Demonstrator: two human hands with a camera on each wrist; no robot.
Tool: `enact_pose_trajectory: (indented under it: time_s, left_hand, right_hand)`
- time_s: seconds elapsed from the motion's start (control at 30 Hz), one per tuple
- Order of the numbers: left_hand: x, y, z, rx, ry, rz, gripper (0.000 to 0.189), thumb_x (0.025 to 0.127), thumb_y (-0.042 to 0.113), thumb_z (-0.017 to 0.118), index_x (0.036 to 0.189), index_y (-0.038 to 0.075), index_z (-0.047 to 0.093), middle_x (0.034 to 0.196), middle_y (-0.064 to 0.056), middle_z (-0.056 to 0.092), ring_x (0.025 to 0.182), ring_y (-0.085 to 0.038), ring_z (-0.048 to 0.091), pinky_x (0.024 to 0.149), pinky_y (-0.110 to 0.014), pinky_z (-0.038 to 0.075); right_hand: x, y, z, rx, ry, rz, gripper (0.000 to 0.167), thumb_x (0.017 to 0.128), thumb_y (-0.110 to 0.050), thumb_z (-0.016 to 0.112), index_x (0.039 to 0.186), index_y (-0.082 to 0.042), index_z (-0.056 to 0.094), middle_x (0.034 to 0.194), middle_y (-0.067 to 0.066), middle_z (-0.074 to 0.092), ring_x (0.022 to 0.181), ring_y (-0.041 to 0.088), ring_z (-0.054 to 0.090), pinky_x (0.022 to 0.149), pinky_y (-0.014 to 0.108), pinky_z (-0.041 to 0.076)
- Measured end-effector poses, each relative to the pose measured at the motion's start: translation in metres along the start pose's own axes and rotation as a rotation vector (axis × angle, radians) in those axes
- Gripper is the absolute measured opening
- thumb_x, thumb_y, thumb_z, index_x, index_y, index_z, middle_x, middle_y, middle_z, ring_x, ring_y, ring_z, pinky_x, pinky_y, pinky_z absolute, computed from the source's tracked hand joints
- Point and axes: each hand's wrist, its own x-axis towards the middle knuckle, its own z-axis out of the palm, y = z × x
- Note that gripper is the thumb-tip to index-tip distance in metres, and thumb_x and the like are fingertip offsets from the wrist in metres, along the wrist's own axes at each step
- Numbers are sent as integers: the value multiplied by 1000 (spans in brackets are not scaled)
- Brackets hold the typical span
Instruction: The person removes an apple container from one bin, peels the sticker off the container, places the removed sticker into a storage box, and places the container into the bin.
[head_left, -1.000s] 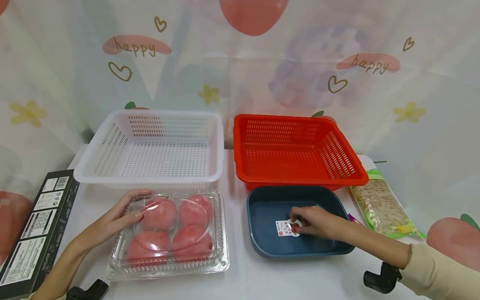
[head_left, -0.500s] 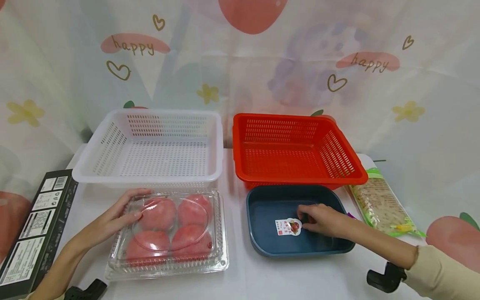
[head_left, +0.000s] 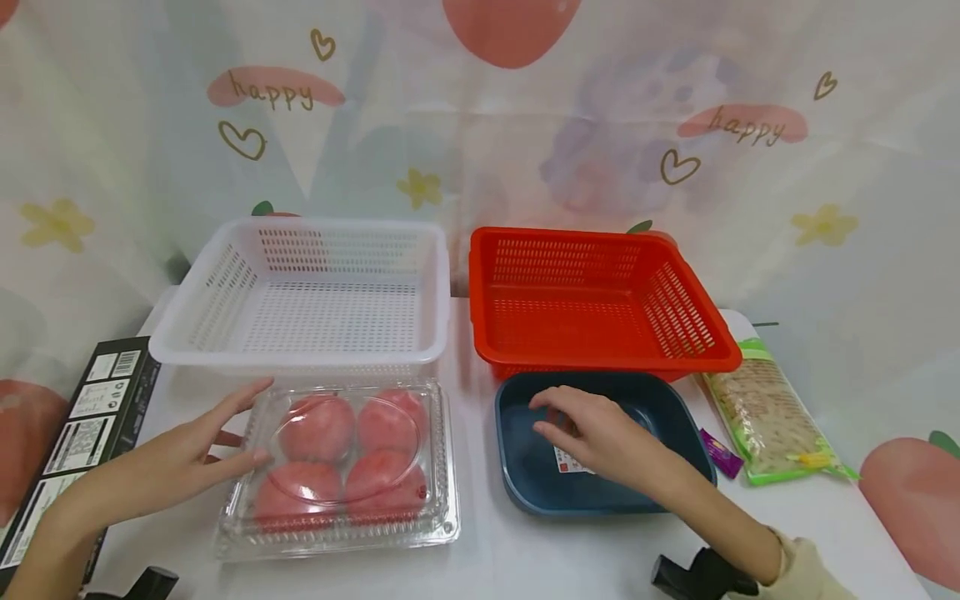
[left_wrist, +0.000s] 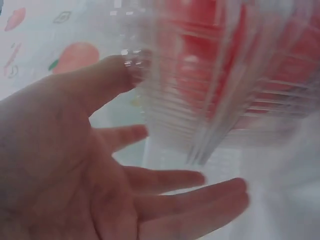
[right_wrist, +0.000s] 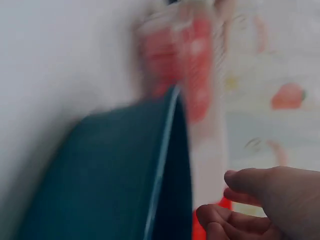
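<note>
A clear plastic clamshell box (head_left: 442, 500) with several round pinkish-red fruits (head_left: 384, 483) stands on the table, lid down. My left hand (head_left: 180, 458) is at its left side, fingers spread. In the left wrist view the palm faces the box and nothing is gripped; the thumb tip is at the box wall, though contact is unclear. Over the dark blue tray (head_left: 517, 492) hovers my right hand (head_left: 596, 437), fingers loosely bent and holding nothing. A white printed label (head_left: 570, 464) lies in the tray, partly hidden by that hand.
Behind the box stands a white perforated basket (head_left: 300, 358), beside a red one (head_left: 600, 360). At the right lie a green-edged food packet (head_left: 772, 417) and a small purple packet (head_left: 722, 454). A long black box (head_left: 93, 392) lies at the left edge.
My left hand has drawn back to the left from the box and its fingers have spread. My right hand has moved left and up from beside the label, uncovering the purple packet.
</note>
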Motion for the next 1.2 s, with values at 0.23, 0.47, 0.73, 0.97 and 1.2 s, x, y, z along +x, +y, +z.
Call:
enact_pose_trajectory:
  time_s: [0.23, 0.47, 0.73, 0.97, 1.2]
  left_hand:
    - [-5, -2, -7, 1, -127, -60, 82, 96, 42, 57, 152, 43, -3, 143, -18, 45, 105, -16, 62, 72, -26, 51]
    - [-4, -5, -4, 20, -184, -84, 77, 98, 42, 53, 154, 41, 1, 131, -10, 54, 103, -15, 57, 71, -30, 48]
    - [-7, 0, -2, 30, -164, -77, 78, 97, 45, 54, 153, 41, 1, 118, -4, 58, 93, -1, 55, 68, -22, 47]
    - [-4, 1, -1, -121, -228, -51, 80, 100, 34, 53, 155, 32, -5, 125, -14, 48, 84, -7, 59, 68, -23, 50]
    - [-11, 7, 3, -201, -199, -25, 80, 100, 29, 54, 156, 27, -2, 119, -17, 48, 81, -8, 63, 69, -25, 56]
  right_hand:
    - [22, -51, 34, 107, 20, 57, 57, 89, -37, 68, 139, -19, 49, 107, -4, 61, 80, 2, 56, 67, 18, 51]
    - [30, -69, 54, 193, -111, 144, 77, 87, -53, 64, 151, -29, 29, 134, 3, 55, 90, 6, 66, 77, 31, 54]
    - [31, -71, 64, 438, -177, 193, 76, 92, -45, 61, 153, -34, 18, 133, 10, 55, 80, 5, 66, 70, 25, 53]
    - [33, -74, 70, 618, -176, 244, 82, 90, -39, 66, 152, -41, 13, 130, 13, 43, 76, 16, 63, 62, 33, 57]
    - [31, -76, 71, 657, -155, 259, 86, 87, -35, 71, 152, -40, 16, 126, 13, 44, 77, 18, 62, 60, 37, 57]
